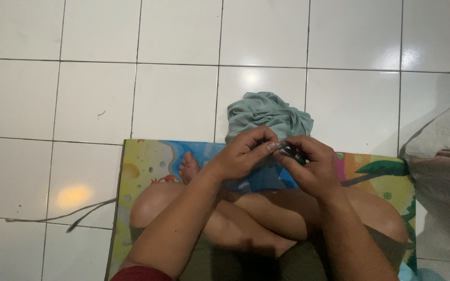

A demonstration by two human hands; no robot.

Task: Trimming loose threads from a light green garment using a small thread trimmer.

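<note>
Dark, small object (294, 152), kind unclear, pinched between left hand (243, 156) and right hand (311, 169), raised for close viewing. Crumpled grey-green cloth (266, 117) beyond colourful play mat (147, 161), within reach.

Beyond the mat (147, 161), bright with yellow, blue and green cartoon shapes, a grey-green cloth (267, 115) lies on the white-tiled floor (178, 93).

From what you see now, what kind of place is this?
Probably a room in a home. The person sits cross-legged on a colourful play mat laid on a white tiled floor, with a crumpled green cloth in front and a pillow at the side. Both hands pinch a small object.
</note>
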